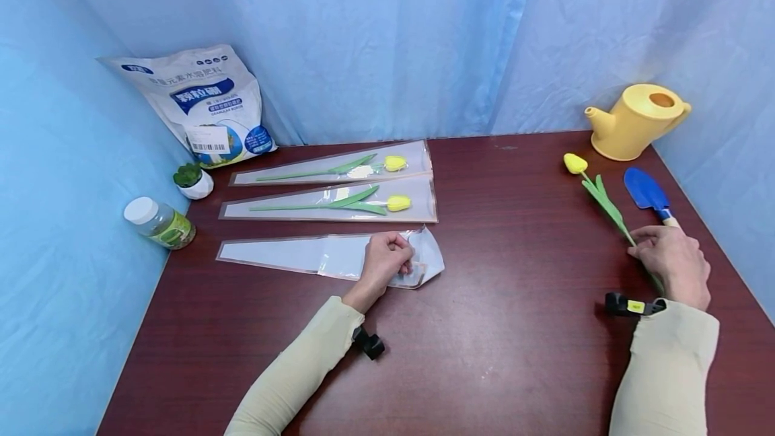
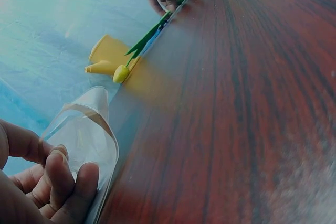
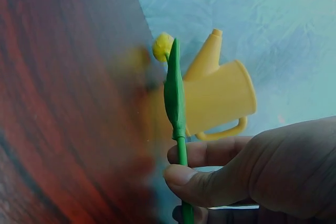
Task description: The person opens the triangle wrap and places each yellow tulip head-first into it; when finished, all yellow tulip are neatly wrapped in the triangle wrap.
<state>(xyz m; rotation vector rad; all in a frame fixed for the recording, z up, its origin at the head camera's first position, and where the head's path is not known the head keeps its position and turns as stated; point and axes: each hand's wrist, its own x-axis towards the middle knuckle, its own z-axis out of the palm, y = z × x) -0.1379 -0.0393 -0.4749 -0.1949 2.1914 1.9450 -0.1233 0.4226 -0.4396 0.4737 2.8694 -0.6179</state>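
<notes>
My left hand (image 1: 385, 258) pinches the film at the wide end of a clear-fronted white flower sleeve (image 1: 290, 252). In the left wrist view the mouth of this sleeve (image 2: 107, 121) gapes, its edge bowed away from the backing. At the right, my right hand (image 1: 672, 261) holds a yellow tulip (image 1: 610, 209) by its green stem. Thumb and fingers pinch the stem (image 3: 182, 153) below the leaf in the right wrist view. Behind the gaping sleeve lie two more sleeves, each with a yellow tulip (image 1: 397, 203) inside.
A yellow watering can (image 1: 632, 123) stands at the back right, with a blue trowel (image 1: 645, 188) in front of it. Along the left are a fertilizer bag (image 1: 208, 110), a small potted succulent (image 1: 194, 182) and a white-lidded jar (image 1: 160, 223). Blue curtains (image 1: 375, 46) border the table.
</notes>
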